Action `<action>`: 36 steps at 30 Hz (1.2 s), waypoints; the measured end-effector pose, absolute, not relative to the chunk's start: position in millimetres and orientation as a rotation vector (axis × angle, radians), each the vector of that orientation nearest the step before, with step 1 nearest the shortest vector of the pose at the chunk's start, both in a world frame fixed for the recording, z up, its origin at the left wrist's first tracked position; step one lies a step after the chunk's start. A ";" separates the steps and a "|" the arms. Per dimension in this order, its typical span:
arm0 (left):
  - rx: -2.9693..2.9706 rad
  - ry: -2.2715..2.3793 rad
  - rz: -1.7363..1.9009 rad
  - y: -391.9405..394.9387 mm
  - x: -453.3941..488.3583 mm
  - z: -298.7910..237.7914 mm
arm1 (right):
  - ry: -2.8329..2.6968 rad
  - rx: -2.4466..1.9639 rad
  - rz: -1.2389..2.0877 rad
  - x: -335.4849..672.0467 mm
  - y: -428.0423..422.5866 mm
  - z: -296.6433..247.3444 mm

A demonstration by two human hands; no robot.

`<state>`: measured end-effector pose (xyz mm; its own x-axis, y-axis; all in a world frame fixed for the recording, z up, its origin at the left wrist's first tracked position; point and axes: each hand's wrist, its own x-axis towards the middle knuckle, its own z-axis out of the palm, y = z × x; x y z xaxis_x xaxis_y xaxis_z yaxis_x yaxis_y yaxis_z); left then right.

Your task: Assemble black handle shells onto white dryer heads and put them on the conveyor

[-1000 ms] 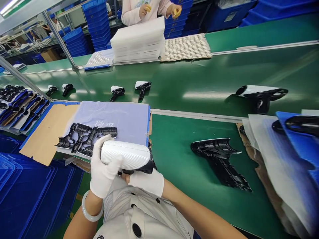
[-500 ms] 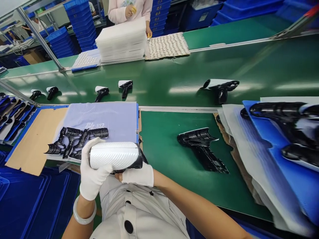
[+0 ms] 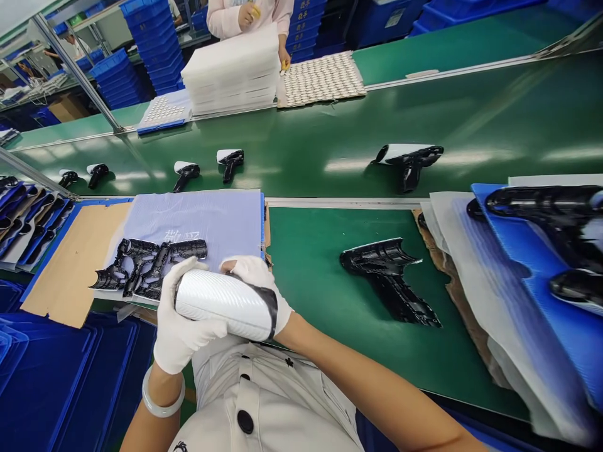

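Running across the whole view, the green conveyor bears five hair dryers toward its near edge. Next in size is the green worktop; layered sheets overlap its right edge, and just left of them lies a single black half-shell. Over the worktop's left part is a lavender sheet, with black half-shells at its near left corner.

The white-and-black hair-dryer housing is held up at the worktop's near edge, in front of the body. Its right end has just swung closer to the body, while the loose half-shells have stayed put. The left hand, gloved, is wrapped round the housing's left end. The right hand has shifted from underneath to the far side, fingers bent along it; whether they pinch anything there I cannot tell. This looks like a turn and a change of hold, with the housing not yet put down. Smallest, a bare fingertip shows at the right glove's end.
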<state>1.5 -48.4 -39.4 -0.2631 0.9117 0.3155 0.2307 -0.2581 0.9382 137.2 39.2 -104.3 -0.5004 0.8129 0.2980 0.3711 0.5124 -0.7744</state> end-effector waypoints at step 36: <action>1.395 1.584 1.335 -51.2 -6.6 -34.6 | -2.035 -0.832 0.013 158.8 49.7 -64.6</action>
